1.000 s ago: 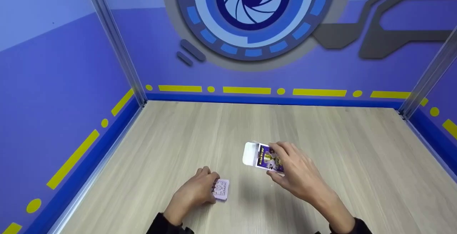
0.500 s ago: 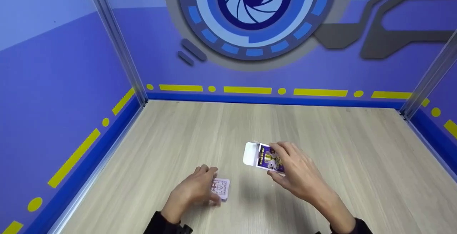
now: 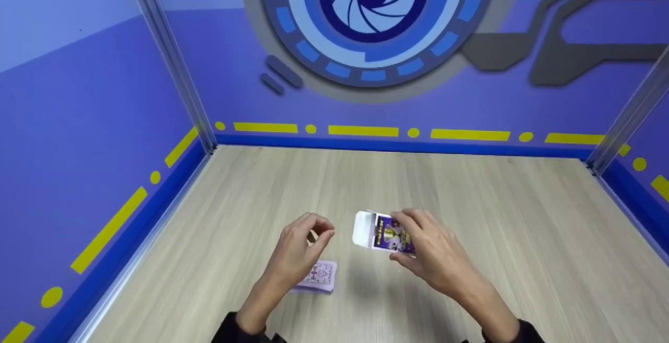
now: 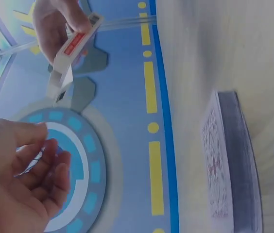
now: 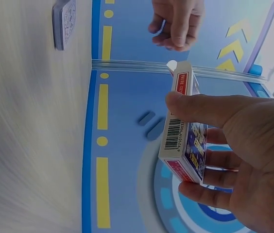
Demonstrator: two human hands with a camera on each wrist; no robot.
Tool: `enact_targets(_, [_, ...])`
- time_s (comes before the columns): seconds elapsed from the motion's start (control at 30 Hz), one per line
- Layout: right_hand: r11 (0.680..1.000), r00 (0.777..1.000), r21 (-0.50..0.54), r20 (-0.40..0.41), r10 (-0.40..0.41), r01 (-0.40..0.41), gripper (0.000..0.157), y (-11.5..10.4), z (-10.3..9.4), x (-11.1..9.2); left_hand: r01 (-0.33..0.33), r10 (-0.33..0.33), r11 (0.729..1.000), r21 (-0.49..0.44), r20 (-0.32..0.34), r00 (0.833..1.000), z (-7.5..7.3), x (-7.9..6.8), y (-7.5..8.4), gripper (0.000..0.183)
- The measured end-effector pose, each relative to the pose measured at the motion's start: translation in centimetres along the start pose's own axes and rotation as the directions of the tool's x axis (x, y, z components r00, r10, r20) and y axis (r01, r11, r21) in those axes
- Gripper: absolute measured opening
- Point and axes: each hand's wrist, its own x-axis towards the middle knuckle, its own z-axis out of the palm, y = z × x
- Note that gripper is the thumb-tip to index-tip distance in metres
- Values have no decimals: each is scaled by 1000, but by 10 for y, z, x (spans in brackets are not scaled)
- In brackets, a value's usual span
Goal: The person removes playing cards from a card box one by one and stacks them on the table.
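A small playing card box (image 3: 392, 234), purple and yellow on its front, is gripped above the table by my right hand (image 3: 436, 249). Its white flap (image 3: 362, 228) stands out on the left. In the right wrist view the thumb presses the barcode side of the box (image 5: 173, 133), with fingers on the opposite side. My left hand (image 3: 295, 246) is raised, fingers loosely bent and nothing between them, left of the flap and apart from it. Below it a deck of cards (image 3: 321, 275), patterned back up, lies on the table, partly hidden by the hand. The left wrist view shows the deck's edge (image 4: 239, 160).
The wood-grain table (image 3: 496, 202) is bounded by a blue back wall (image 3: 366, 110) and a left side wall (image 3: 78, 149) with yellow dashes. Metal corner posts (image 3: 167, 55) stand where the walls meet.
My left hand has let go of the deck and risen up and away toward the flap; the deck stays on the table. The right hand and box have barely moved.
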Motion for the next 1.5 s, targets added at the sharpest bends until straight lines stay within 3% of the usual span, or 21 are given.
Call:
enact_targets(0.13, [1000,1000,11,6,-24,24,80,-2,2,0,-24,21,992,-123,-26,999,7,-1,10,7])
enact_targets(0.4, [997,997,45,45,-66,64,76,-7,2,0,5,6,946,-324,33,999,19,-3,24,5])
enact_targets(0.57, [995,994,56,59,-90,86,77,-10,3,-1,75,-53,925,-371,69,996,22,-4,22,6])
enact_targets(0.73, [990,991,75,47,-126,122,76,-12,4,-2,182,-135,884,-432,138,981,23,-4,22,9])
enact_targets(0.97, [983,985,74,37,-168,165,77,-16,8,-3,273,-209,858,-435,189,959,27,-6,22,14])
enact_targets(1.3, [982,982,51,43,-184,182,75,-18,12,-3,321,-265,873,-367,196,944,32,-9,20,22])
enact_targets(1.5, [988,986,47,72,-149,146,74,-18,12,-2,341,-290,870,-356,188,938,29,-8,19,25])
